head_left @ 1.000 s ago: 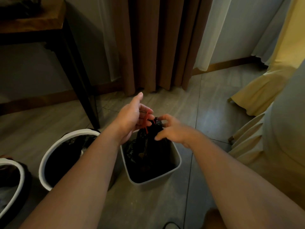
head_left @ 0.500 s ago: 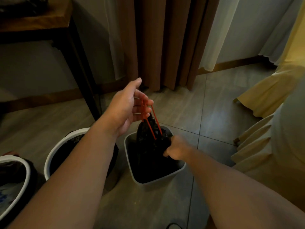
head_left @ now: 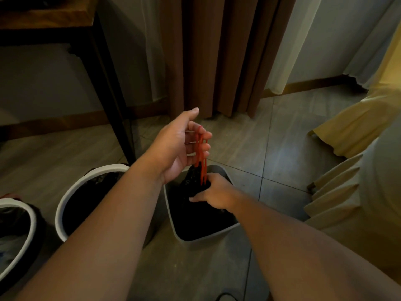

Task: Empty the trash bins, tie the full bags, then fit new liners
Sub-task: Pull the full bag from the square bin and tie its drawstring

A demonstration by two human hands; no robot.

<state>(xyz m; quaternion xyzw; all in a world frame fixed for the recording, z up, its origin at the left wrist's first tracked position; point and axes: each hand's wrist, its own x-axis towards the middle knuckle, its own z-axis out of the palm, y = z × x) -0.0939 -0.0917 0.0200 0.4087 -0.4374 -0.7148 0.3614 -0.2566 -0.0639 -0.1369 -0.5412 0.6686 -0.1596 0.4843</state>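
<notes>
White-rimmed round bin [head_left: 71, 192] on the floor, dark liner inside. Left hand [head_left: 175, 148] raised, fingers hooked round the red drawstrings [head_left: 200, 153], lines taut. Beneath it, the black bag [head_left: 195, 216] sits in the square grey bin [head_left: 201, 241], right hand [head_left: 217, 194] clenched around its gathered neck.

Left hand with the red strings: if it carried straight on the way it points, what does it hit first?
Probably the brown curtain ahead; nothing else shows between it and the left hand, which holds the red drawstrings, though depth is unclear.
</notes>
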